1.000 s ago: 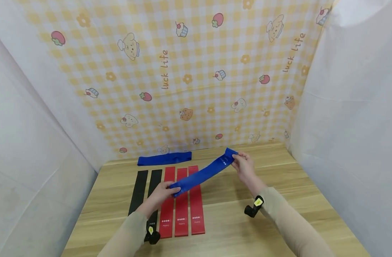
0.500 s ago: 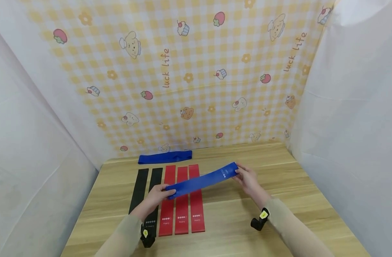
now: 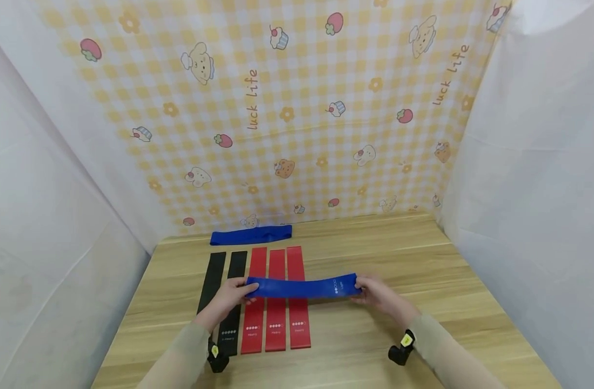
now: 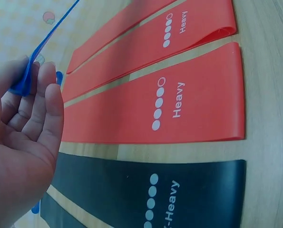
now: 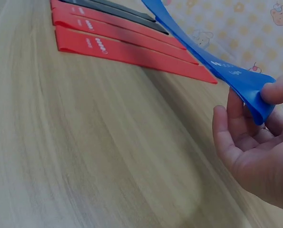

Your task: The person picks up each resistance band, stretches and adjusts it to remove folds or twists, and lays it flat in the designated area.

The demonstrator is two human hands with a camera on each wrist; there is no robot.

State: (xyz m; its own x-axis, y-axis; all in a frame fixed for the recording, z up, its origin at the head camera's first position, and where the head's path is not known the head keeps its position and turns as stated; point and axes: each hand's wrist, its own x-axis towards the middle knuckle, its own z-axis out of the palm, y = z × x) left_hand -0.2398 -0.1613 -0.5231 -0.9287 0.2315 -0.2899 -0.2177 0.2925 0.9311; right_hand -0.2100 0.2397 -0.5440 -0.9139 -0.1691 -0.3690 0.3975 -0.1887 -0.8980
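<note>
A blue resistance band (image 3: 301, 288), marked "Light" near its right end, stretches level between the two hands above the table. The left hand (image 3: 231, 296) pinches its left end between thumb and fingers; that grip also shows in the left wrist view, with the band (image 4: 24, 83) folded at the thumb. The right hand (image 3: 376, 294) pinches the other end, thumb on top, as the right wrist view shows with the band (image 5: 255, 92) curving away. Below the band lie three red resistance bands (image 3: 275, 329) marked "Heavy", side by side, partly covered by it in the head view.
Left of the red bands lie two black bands (image 3: 237, 265), one marked "X-Heavy" and partly behind the left arm. A second blue band (image 3: 250, 235) lies crosswise at the back of the wooden table (image 3: 374, 243). A checked curtain (image 3: 287, 140) hangs behind; white sheets flank both sides.
The held blue band has swung from a slant to nearly level as the right hand came down towards the person. The left hand shifted slightly left. The bands on the table stayed put.
</note>
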